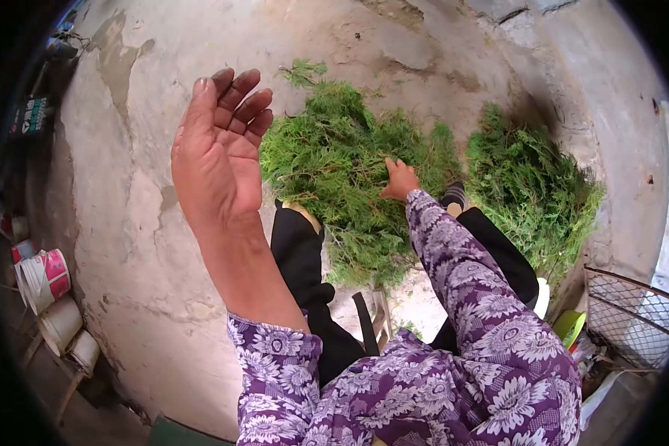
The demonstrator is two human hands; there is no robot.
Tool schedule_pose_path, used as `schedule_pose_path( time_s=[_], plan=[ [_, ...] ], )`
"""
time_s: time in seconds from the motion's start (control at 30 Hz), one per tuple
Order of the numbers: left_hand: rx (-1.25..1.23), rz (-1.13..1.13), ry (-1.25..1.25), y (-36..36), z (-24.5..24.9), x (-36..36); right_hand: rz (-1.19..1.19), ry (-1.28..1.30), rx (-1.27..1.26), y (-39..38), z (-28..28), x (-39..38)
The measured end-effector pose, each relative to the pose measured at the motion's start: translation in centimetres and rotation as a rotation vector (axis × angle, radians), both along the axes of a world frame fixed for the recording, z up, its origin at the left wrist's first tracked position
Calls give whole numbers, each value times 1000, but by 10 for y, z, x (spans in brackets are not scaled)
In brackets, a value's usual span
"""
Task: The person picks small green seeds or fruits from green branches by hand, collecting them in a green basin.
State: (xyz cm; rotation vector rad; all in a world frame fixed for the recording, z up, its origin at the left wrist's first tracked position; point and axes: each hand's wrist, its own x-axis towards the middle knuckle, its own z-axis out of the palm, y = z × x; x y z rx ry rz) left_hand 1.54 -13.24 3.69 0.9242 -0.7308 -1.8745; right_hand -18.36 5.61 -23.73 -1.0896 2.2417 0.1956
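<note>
My left hand (227, 152) is raised at the left, palm toward me. Its fingers are loosely curved and apart, with dark, soiled tips, and nothing is in it. Down at the pile of green conifer sprigs (334, 160) on the floor, my right hand (401, 181) touches the foliage. Its thumb and fingers are spread, and no sprig shows clearly between them. The pile lies in front of and between my feet. To its right is a second pile of green conifer sprigs (531, 182), beyond my right foot.
White buckets (44, 279) lie at the left edge of the worn concrete floor (137, 245). A wire-mesh rack (632, 312) and a yellow-green bowl (569, 327) are at the lower right. A small loose sprig (303, 72) lies beyond the main pile.
</note>
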Motion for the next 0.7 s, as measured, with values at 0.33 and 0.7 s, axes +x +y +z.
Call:
schedule_pose_path(
  time_s=[0.33, 0.7],
  plan=[
    [15, -58, 53, 0, -2, -12, -178, -476, -67, 44, -36, 99],
    [4, -183, 23, 19, -3, -46, -1232, -95, 15, 201, -45, 33]
  ],
)
